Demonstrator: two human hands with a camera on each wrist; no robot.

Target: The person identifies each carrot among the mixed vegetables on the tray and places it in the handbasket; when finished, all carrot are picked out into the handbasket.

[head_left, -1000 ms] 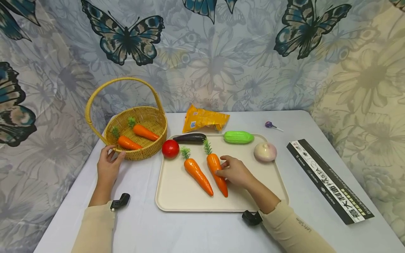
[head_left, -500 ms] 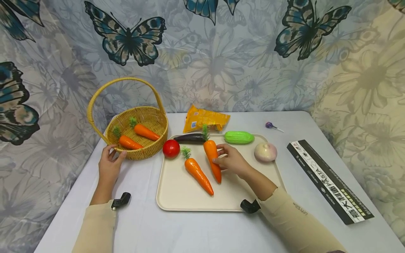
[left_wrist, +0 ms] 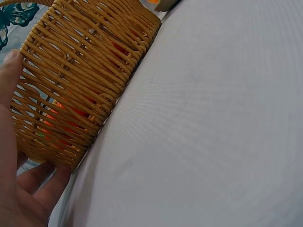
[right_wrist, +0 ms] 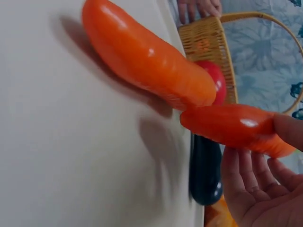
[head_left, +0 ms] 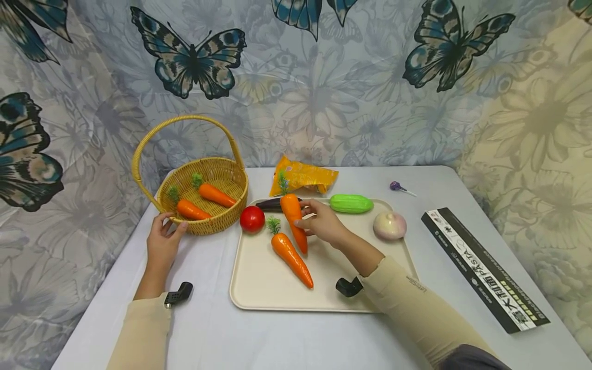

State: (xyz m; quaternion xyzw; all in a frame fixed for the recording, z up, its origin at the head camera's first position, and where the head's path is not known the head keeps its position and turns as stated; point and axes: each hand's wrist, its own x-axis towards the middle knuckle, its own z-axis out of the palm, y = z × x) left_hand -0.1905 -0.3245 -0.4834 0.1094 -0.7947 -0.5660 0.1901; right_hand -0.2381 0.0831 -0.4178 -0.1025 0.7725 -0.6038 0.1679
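Observation:
My right hand (head_left: 320, 222) pinches an orange carrot (head_left: 292, 216) with a green top between thumb and fingers. The right wrist view has this carrot (right_wrist: 232, 124) above the cream tray (head_left: 259, 297), its shadow on the surface below. Another carrot (head_left: 291, 259) lies on the tray, to the left of that hand. At the left, my left hand (head_left: 163, 241) grips the near side of a yellow wicker basket (head_left: 217, 224). Its thumb is at the rim and its fingers are against the woven wall (left_wrist: 75, 80). Inside the basket lie two carrots (head_left: 216, 195).
A red tomato (head_left: 252, 220) sits at the tray's left edge, with a dark eggplant (head_left: 269, 204) behind. Farther right are a green cucumber (head_left: 351, 203) and a pale onion-like bulb (head_left: 390, 225). Around the tray lie an orange packet (head_left: 305, 176), a lollipop (head_left: 395, 186) and a long black box (head_left: 485, 270).
The right hand has lifted the carrot off the tray and carried it left and away from the body, towards the basket. The left hand keeps its hold on the basket.

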